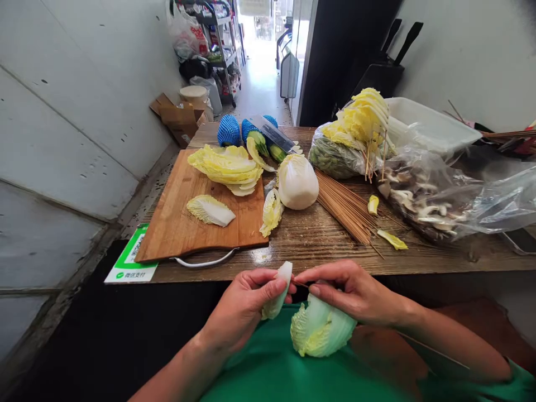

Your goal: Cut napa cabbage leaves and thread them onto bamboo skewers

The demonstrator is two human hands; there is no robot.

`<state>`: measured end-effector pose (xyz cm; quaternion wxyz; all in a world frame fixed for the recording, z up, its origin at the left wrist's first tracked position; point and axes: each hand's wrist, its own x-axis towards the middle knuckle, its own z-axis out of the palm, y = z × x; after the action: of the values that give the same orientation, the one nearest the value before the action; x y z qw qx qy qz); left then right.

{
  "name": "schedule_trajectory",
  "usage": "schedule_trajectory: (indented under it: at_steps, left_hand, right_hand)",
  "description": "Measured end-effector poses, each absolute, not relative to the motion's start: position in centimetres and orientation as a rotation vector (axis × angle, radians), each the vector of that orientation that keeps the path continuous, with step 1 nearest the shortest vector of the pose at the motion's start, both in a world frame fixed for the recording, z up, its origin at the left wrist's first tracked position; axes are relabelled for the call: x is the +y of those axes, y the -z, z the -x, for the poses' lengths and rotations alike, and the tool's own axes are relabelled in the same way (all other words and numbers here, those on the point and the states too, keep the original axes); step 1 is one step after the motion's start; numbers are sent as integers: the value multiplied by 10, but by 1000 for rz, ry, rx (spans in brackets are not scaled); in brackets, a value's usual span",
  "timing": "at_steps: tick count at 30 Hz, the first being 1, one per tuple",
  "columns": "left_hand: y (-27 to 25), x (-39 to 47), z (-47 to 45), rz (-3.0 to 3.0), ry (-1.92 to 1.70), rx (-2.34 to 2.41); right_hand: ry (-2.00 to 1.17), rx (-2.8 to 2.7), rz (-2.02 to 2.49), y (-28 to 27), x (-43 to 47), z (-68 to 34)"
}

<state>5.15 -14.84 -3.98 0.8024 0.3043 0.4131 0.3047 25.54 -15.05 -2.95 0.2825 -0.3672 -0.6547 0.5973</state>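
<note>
My left hand (247,301) pinches a napa cabbage leaf (274,306), its pale stem end up, just past the table's front edge. My right hand (354,290) is closed on a thin bamboo skewer (438,350). The skewer's tip end meets the leaf between my two hands, and its long end runs back under my right forearm. More cabbage leaf (324,332) hangs under my right fingers, seemingly on the skewer; its attachment is hidden. Loose skewers (343,204) lie beside a trimmed napa cabbage (298,183) on the table.
Cabbage leaves (228,167) lie on a wooden cutting board (167,223). Behind it, a knife (272,134) rests across blue-netted produce (228,131). To the right are skewered cabbage (364,117), bagged mushrooms (427,201) and a white tub (435,125).
</note>
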Motion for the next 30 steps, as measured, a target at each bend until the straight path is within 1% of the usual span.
schedule_trajectory:
  at_steps: [6, 18, 30]
  left_hand:
    - [40, -150, -55, -633, -624, 858]
    - [38, -149, -56, -755, -592, 885]
    - [41, -150, -58, -802, -598, 885]
  right_hand:
    - [-1633, -1696, 1034, 29, -151, -257]
    - [-1836, -1454, 1089, 30, -155, -255]
    - [-1844, -1420, 1099, 25, -156, -252]
